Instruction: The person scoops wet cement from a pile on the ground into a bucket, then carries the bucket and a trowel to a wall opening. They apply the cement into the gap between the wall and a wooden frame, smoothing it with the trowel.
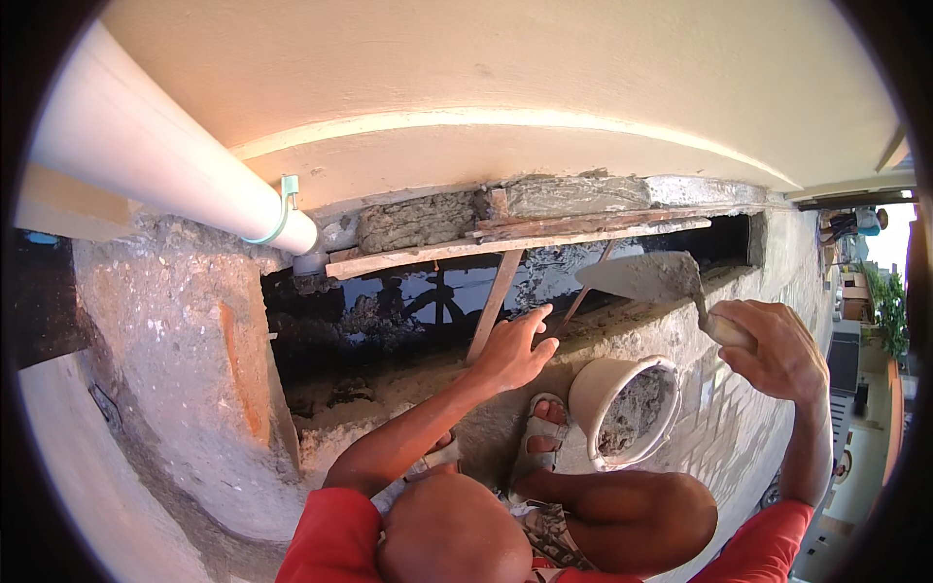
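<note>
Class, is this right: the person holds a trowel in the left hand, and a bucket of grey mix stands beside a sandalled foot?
Not quite: the head view shows the trowel in the right hand, not the left hand. The bucket of grey mix does stand beside a sandalled foot.

Fisheye view in daylight. A black vignette rings the field; the wall's ledge (486, 118) bows toward the rim. The sky (888, 241) at right is overexposed, the pipe (165, 136) brightly lit, the trench (292, 313) deeply shadowed, its water (471, 288) glaring with reflections. The trowel (646, 277) appears sharp.
</note>
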`<act>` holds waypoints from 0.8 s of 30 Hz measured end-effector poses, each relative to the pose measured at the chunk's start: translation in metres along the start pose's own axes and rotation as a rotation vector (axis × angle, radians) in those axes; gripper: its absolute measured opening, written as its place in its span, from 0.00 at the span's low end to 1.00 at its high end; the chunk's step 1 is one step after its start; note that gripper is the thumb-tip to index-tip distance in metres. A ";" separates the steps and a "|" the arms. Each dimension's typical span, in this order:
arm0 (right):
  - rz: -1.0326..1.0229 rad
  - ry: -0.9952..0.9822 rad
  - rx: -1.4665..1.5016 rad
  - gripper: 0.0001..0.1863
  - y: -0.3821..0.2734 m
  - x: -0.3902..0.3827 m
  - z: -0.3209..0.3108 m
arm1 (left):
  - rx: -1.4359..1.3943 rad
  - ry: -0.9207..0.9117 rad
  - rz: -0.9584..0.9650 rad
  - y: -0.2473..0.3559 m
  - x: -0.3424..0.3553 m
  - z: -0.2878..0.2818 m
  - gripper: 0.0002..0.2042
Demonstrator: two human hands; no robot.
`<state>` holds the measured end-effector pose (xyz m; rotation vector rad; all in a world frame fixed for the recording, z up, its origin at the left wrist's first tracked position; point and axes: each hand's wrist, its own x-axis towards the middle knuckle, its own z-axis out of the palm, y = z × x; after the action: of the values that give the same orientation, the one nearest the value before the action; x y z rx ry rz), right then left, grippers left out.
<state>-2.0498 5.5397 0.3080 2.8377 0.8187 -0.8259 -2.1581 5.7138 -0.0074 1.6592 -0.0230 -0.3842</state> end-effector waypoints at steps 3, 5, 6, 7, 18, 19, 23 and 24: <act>0.318 -0.156 -0.048 0.19 0.039 -0.090 0.028 | -0.120 -0.169 0.075 0.024 0.016 0.026 0.31; 0.503 -0.248 -0.065 0.15 0.044 -0.127 0.056 | -0.161 -0.299 0.161 0.033 0.027 0.058 0.32; 0.532 -0.190 -0.077 0.14 0.059 -0.139 0.083 | -0.092 -0.368 0.182 0.037 0.035 0.071 0.33; 0.591 -0.147 -0.103 0.12 0.070 -0.158 0.109 | -0.043 -0.443 0.212 0.045 0.042 0.089 0.34; 0.487 -0.249 -0.112 0.23 0.077 -0.141 0.262 | -0.739 -0.491 -0.083 0.025 0.072 0.195 0.32; 0.473 -0.221 -0.076 0.21 0.072 -0.151 0.262 | -0.734 -0.509 -0.107 0.022 0.074 0.195 0.30; 0.561 -0.083 0.097 0.17 0.070 -0.195 0.249 | -0.775 -0.502 -0.117 0.025 0.072 0.192 0.28; 0.632 -0.055 0.175 0.17 0.073 -0.203 0.249 | -0.783 -0.499 -0.131 0.026 0.070 0.194 0.28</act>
<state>-2.2761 5.3282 0.1960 2.9105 -0.1795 -0.8876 -2.1372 5.5067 -0.0129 0.7691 -0.1204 -0.7861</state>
